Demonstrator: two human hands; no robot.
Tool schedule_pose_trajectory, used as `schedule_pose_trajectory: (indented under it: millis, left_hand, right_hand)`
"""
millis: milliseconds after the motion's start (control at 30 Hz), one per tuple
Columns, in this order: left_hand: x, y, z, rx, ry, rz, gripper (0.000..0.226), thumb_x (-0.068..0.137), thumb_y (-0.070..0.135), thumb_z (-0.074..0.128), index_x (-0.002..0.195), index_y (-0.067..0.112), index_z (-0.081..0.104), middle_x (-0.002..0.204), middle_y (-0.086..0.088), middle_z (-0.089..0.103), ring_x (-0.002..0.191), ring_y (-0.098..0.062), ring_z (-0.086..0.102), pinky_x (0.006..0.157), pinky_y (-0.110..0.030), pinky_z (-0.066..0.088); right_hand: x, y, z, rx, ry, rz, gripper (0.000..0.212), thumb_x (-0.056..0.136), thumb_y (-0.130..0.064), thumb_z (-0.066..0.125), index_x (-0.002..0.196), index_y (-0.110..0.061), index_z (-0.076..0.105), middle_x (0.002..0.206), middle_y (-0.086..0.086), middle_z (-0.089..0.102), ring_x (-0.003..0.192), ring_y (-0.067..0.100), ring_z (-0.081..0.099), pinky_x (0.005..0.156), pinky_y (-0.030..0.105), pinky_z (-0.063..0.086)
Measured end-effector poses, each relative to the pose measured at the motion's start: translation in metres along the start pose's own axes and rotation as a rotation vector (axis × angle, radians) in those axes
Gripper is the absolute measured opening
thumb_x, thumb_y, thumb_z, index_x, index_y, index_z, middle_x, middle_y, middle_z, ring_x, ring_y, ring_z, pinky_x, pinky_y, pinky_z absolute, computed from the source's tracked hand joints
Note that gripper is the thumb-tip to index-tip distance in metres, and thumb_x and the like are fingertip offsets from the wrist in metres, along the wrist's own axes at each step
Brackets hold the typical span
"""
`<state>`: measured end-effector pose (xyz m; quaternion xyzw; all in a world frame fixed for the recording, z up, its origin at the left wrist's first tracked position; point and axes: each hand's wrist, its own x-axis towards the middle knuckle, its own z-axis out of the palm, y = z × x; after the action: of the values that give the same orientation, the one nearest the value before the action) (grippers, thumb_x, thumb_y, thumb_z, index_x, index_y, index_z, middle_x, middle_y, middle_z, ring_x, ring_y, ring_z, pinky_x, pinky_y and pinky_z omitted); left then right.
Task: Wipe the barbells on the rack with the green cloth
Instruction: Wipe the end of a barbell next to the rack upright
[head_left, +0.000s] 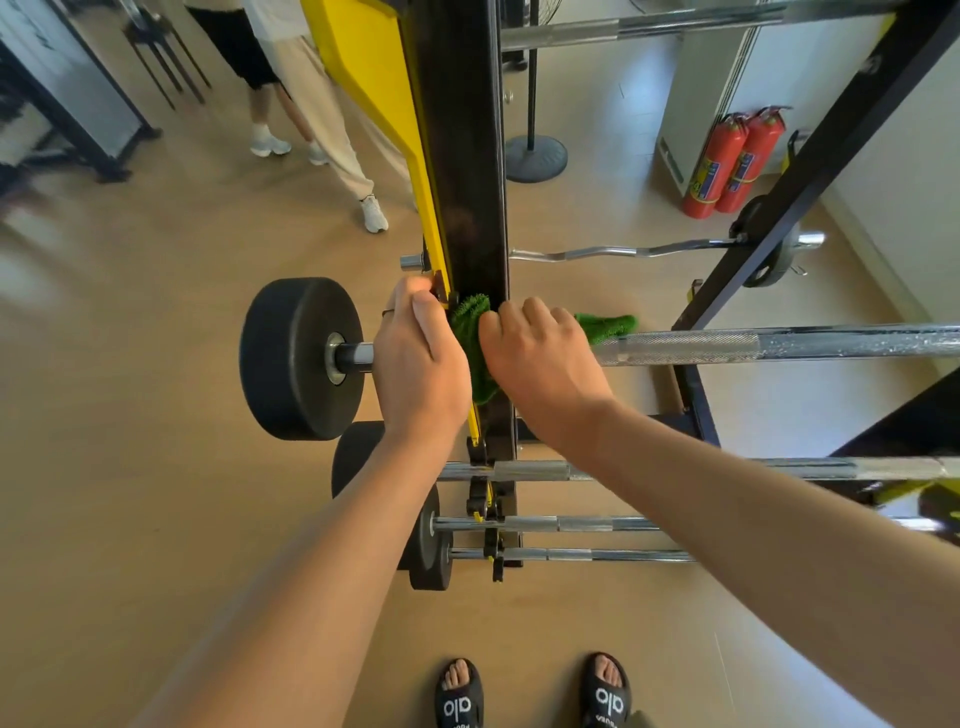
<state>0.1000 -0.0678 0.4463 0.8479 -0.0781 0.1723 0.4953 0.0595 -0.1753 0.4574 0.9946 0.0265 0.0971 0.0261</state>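
A chrome barbell (779, 345) lies across the black and yellow rack upright (467, 156), with a thick black plate (293, 358) on its left end. The green cloth (470, 332) is wrapped over the bar right at the upright, and one end of the cloth pokes out behind my right hand. My left hand (418, 358) grips the bar and the cloth's left part just inside the plate. My right hand (540, 358) is curled over the cloth on the bar, to the right of the upright. The bar under both hands is hidden.
Several more chrome barbells (545, 470) with small black plates (428, 540) sit on lower pegs. A curl bar (597, 253) rests further back. Two red fire extinguishers (732, 166) stand against the wall. A fan base (535, 158) and two people's legs (311, 114) are behind the rack.
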Motion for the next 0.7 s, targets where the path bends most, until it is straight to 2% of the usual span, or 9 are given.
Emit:
schedule_pose_trajectory:
  millis: [67, 167, 333, 400, 500, 600, 700]
  left_hand:
    - [0.000, 0.000, -0.001, 0.019, 0.003, 0.000, 0.040, 0.107, 0.029, 0.025, 0.104, 0.007, 0.058, 0.075, 0.011, 0.047, 0.070, 0.001, 0.052, 0.061, -0.003, 0.037]
    - [0.001, -0.001, -0.001, 0.027, -0.021, -0.009, 0.039, 0.109, 0.030, 0.025, 0.101, 0.009, 0.056, 0.072, 0.015, 0.046, 0.070, 0.005, 0.054, 0.058, -0.007, 0.040]
    - [0.000, -0.001, -0.001, 0.080, -0.028, -0.006, 0.034, 0.110, 0.027, 0.026, 0.102, 0.013, 0.056, 0.069, 0.016, 0.046, 0.071, 0.012, 0.053, 0.058, -0.004, 0.039]
    - [0.000, -0.001, 0.000, 0.113, -0.007, 0.010, 0.036, 0.110, 0.030, 0.025, 0.101, 0.015, 0.056, 0.068, 0.017, 0.047, 0.067, 0.007, 0.054, 0.057, -0.005, 0.039]
    - [-0.001, 0.001, 0.002, 0.166, 0.013, 0.025, 0.040, 0.110, 0.033, 0.022, 0.099, 0.013, 0.056, 0.070, 0.010, 0.051, 0.062, -0.001, 0.051, 0.057, -0.005, 0.037]
    - [-0.003, 0.004, 0.003, 0.195, 0.026, 0.036, 0.040, 0.109, 0.031, 0.023, 0.100, 0.011, 0.056, 0.075, 0.006, 0.051, 0.064, 0.002, 0.047, 0.059, -0.002, 0.035]
    - [-0.003, 0.003, 0.001, 0.193, 0.018, 0.021, 0.038, 0.110, 0.031, 0.024, 0.100, 0.013, 0.056, 0.072, 0.010, 0.048, 0.065, 0.003, 0.049, 0.058, -0.003, 0.035]
  right_hand:
    - [-0.002, 0.002, 0.007, 0.008, 0.061, -0.036, 0.027, 0.086, -0.008, 0.070, 0.107, -0.009, 0.054, 0.098, 0.009, 0.060, 0.086, 0.026, 0.055, 0.071, 0.037, 0.047]
    - [-0.007, 0.021, 0.002, 0.044, 0.032, -0.073, 0.027, 0.091, -0.016, 0.067, 0.113, -0.013, 0.051, 0.106, 0.006, 0.059, 0.092, 0.023, 0.054, 0.076, 0.035, 0.046]
    - [-0.035, 0.080, -0.004, -0.004, -0.049, 0.102, 0.028, 0.084, -0.015, 0.074, 0.103, -0.016, 0.053, 0.093, 0.000, 0.057, 0.080, 0.016, 0.048, 0.073, 0.035, 0.050]
    - [-0.032, 0.070, -0.007, -0.044, -0.060, 0.176, 0.027, 0.083, -0.016, 0.073, 0.103, -0.015, 0.054, 0.094, 0.002, 0.059, 0.083, 0.018, 0.051, 0.078, 0.036, 0.049]
    - [-0.013, 0.021, -0.006, -0.098, -0.088, 0.182, 0.028, 0.086, -0.016, 0.067, 0.110, -0.012, 0.054, 0.106, 0.007, 0.060, 0.100, 0.025, 0.054, 0.090, 0.038, 0.044]
    - [-0.001, -0.016, 0.001, -0.089, -0.053, 0.159, 0.029, 0.091, -0.015, 0.062, 0.117, -0.008, 0.053, 0.114, 0.013, 0.059, 0.109, 0.031, 0.053, 0.098, 0.043, 0.041]
    - [-0.005, 0.003, 0.001, 0.002, 0.010, 0.070, 0.026, 0.090, -0.017, 0.066, 0.112, -0.014, 0.054, 0.107, 0.006, 0.061, 0.101, 0.025, 0.056, 0.087, 0.038, 0.045]
